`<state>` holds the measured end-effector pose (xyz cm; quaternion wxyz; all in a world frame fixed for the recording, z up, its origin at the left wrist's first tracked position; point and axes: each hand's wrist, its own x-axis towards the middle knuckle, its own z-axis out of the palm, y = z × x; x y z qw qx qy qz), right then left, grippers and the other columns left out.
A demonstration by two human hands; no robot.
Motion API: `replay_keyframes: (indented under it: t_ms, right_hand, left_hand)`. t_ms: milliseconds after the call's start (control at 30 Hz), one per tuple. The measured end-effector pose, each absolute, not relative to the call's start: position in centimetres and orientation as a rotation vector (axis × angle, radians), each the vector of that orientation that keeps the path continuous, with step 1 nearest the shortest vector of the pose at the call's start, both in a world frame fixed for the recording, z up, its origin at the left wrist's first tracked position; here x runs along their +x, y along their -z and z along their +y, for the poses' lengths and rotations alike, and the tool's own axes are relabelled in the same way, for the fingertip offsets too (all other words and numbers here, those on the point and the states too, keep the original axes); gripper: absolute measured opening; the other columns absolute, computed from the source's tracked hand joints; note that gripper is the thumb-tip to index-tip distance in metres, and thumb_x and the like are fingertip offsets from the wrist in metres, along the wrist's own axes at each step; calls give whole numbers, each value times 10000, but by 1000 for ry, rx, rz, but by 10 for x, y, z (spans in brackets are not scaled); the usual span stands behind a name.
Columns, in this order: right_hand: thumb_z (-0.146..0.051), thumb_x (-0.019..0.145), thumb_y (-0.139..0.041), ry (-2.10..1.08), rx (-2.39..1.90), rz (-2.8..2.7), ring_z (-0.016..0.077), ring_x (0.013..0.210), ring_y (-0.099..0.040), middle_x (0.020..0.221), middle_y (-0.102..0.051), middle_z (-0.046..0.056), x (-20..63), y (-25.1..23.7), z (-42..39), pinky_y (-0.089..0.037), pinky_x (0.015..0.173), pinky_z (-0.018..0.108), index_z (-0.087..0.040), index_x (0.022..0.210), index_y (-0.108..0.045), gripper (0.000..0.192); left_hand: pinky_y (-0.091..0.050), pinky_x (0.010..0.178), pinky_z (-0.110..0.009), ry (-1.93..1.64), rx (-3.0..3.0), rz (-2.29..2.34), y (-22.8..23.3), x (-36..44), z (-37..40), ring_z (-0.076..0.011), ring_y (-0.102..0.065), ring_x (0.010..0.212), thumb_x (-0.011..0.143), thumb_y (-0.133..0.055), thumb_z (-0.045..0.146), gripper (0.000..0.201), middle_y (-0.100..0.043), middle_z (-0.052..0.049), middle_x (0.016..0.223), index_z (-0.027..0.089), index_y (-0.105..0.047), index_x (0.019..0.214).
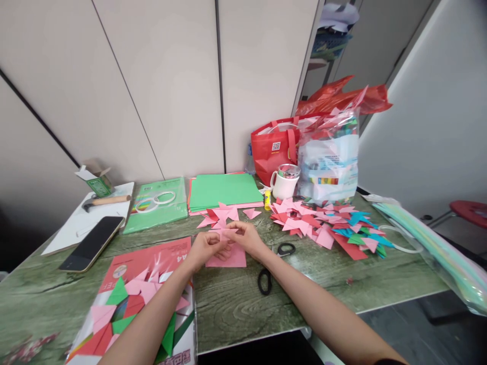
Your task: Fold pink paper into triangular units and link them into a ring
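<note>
Pink paper (227, 233) at table centre, pinched btwn fingertips of your L hand (210, 249) and R hand (245, 237), over the far edge of a flat pink sheet (234, 259); whether the two were joined, you couldn't tell. Likely faults: skewed paper if one pinch slipped; a tear if both pulled unevenly. Your R forearm crossed the scissors (281, 253), so a sweep might've dragged them. Your L forearm overhung folded pieces (133, 303), which a sleeve-low move might've scattered. Around: pink cluster (220, 217) just beyond, glue stick (267, 201), mug (284, 186), larger heap (304, 220) to R, phone (93, 244) to L.
</note>
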<state>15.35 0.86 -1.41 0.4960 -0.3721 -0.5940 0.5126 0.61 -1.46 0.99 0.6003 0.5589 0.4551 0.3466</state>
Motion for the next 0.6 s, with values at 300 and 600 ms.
replay_keyframes:
  t_ms: [300, 600]
  right_hand:
    - [-314, 684, -606, -1116, -980, -1462, 103, 464, -548, 683, -568, -18, 153, 22, 10, -467, 439, 233, -184, 853, -534, 225]
    - [-304, 753, -536, -941, -1014, -1442, 157, 682, -606, 741, -596, 16, 156, 27, 18, -514, 604, 303, -187, 895, -501, 187]
  left_hand:
    - [-461, 406, -223, -769, 1357, 1054, -2, 5, -13, -129, -582, 393, 665, -637, 424, 318, -646, -47, 515, 120, -593, 585]
    - [-448, 418, -205, -1153, 1245, 1140, -2, 1, -4, -108, -569, 414, 686, -629, 372, 269, -643, -38, 550, 114, -589, 625]
